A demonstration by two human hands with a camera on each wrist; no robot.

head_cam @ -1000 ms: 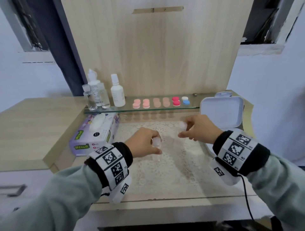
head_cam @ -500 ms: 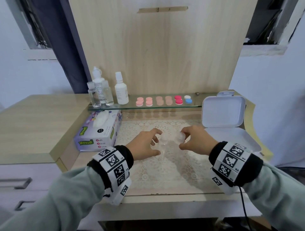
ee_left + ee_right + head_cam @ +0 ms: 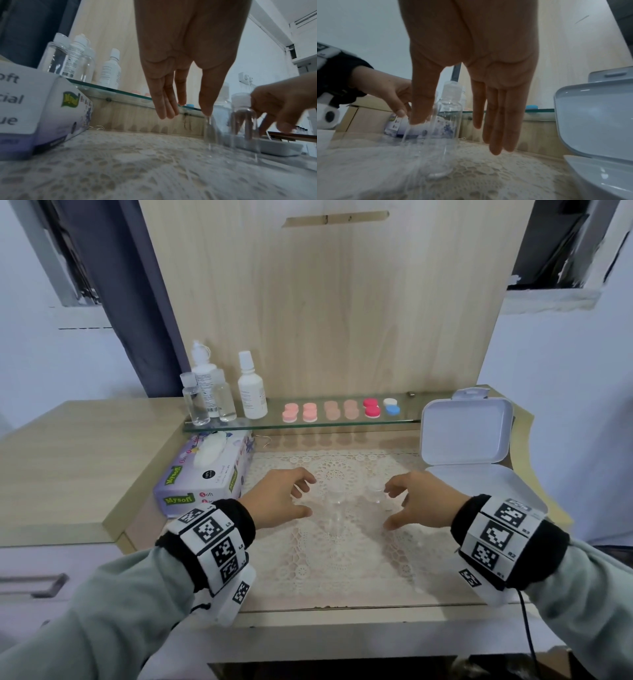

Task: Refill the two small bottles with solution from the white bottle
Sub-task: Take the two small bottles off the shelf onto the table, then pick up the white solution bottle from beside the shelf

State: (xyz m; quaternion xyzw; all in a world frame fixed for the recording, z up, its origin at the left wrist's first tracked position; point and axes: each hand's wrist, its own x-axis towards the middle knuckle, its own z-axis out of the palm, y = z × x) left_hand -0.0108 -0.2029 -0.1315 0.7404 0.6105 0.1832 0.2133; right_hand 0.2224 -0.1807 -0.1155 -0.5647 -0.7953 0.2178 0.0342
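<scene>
Fingers (image 3: 301,486) of the left hand (image 3: 274,501) hang loose and spread, holding nothing; the right hand (image 3: 423,503) is likewise relaxed and empty. Between both hands two small clear bottles (image 3: 335,508) (image 3: 376,496) stand upright on the lace mat (image 3: 342,559) covering the surface. Farther back, the white bottle (image 3: 251,392) stands on the glass shelf (image 3: 342,422), beside other clear bottles (image 3: 205,395).

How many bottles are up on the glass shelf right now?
4, clustered at the left end of the glass shelf: a small clear bottle at front left, a labelled bottle behind it, another clear bottle beside that, and the white bottle rightmost. None looks hidden.
</scene>
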